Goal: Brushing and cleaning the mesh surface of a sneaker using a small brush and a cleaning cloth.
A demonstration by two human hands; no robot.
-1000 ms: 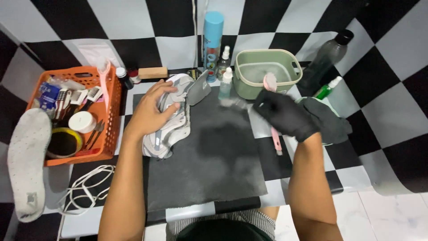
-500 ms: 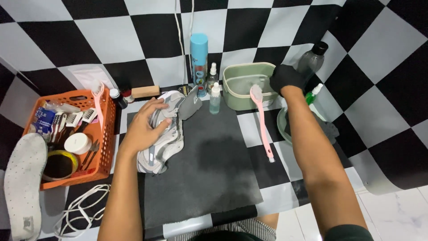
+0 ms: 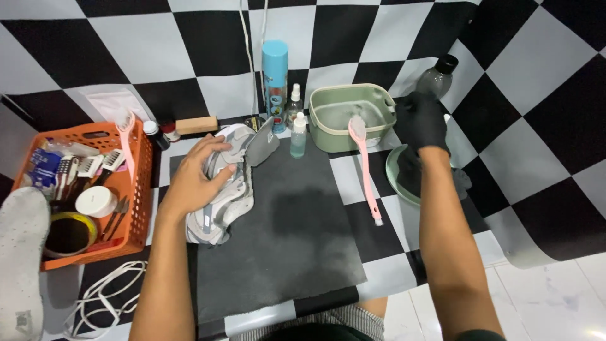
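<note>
Left hand: the bare left hand [image 3: 197, 179] is lying palm-down on the grey and white fabric sneaker [image 3: 222, 183], fingers spread over the upper, pressing rather than clamping.
Right hand: the black-gloved right hand [image 3: 421, 120] is reaching to the far right edge of the surface, against the dark plastic bottle with black cap [image 3: 435, 77]; whether this grip is closing on the bottle cannot be told.
Sneaker position: lying on its side at the far left corner of the dark grey mat [image 3: 284, 246].
Handling: the sneaker is judged light, with a soft yielding upper and a stiffer sole; hold at heel or midfoot.
Surface: black-and-white chequered surface [image 3: 372, 268], mat probably damp in patches.
Surroundings: the pale green plastic tub [image 3: 348, 117] with the pink long-handled brush [image 3: 364, 167] leaning in it; the orange plastic basket [image 3: 137, 189] at the left edge.
</note>
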